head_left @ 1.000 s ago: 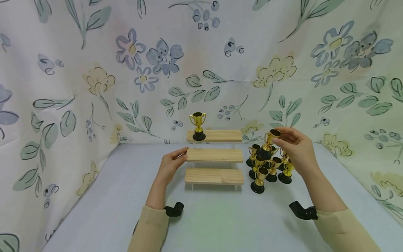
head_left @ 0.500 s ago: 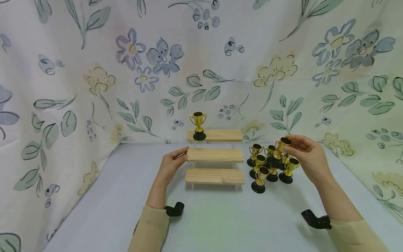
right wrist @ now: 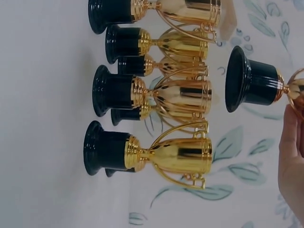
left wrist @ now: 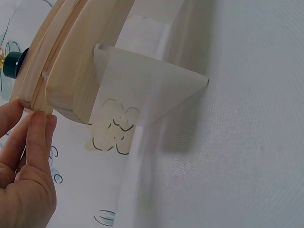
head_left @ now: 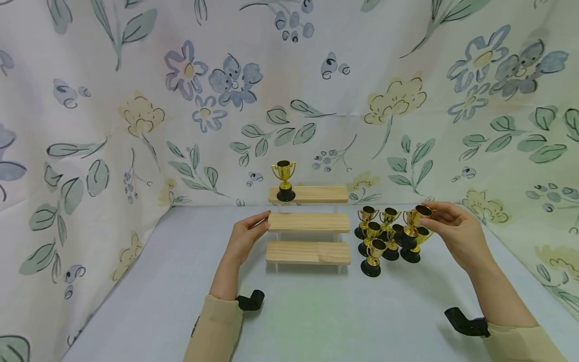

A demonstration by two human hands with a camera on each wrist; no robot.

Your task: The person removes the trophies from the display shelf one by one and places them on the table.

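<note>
Held in the air by my right hand (head_left: 461, 234) is a small gold trophy cup (head_left: 412, 225) with a black base; fingers and thumb pinch it at the cup. In the right wrist view that trophy's black base (right wrist: 254, 80) points left, above the standing trophies (right wrist: 183, 154). My left hand (head_left: 246, 236) pinches the left end of the middle wooden shelf (head_left: 308, 222) of a three-step stand, as the left wrist view also shows with the fingers (left wrist: 37, 137) at the board's end. One gold trophy (head_left: 284, 181) stands upright on the left of the top shelf (head_left: 321, 194).
Several trophies (head_left: 372, 258) stand upright in a cluster right of the stand. The lowest wooden shelf (head_left: 308, 252) is nearest me, on translucent supports (left wrist: 142, 85). Floral cloth (head_left: 289, 80) hangs behind and at both sides of the white tabletop (head_left: 312, 322).
My right hand, with the trophy, has moved right and down, from beside the stand to over the right side of the cluster. My left hand stays at the middle shelf.
</note>
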